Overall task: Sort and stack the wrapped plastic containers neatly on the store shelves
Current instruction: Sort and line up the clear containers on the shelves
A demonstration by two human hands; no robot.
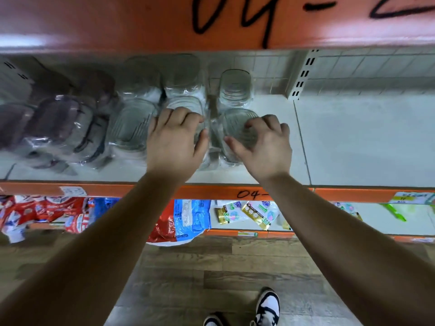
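Clear wrapped plastic containers stand in rows on the white shelf (341, 137). My left hand (175, 140) lies over one clear front container (186, 104), fingers curled over its top. My right hand (263, 142) curls round another clear front container (237, 123), thumb at its near side. A further clear stack (235, 88) sits behind it. More clear containers (131, 123) stand to the left, then dark purple-lidded wrapped ones (58, 123) at the far left.
The shelf's right half is bare white board. An orange beam (141, 22) with black writing runs overhead. Below the orange shelf edge (211, 191) lie red and blue bags (186, 217) and small gold packets (256, 215). My shoes (266, 307) are on the wooden floor.
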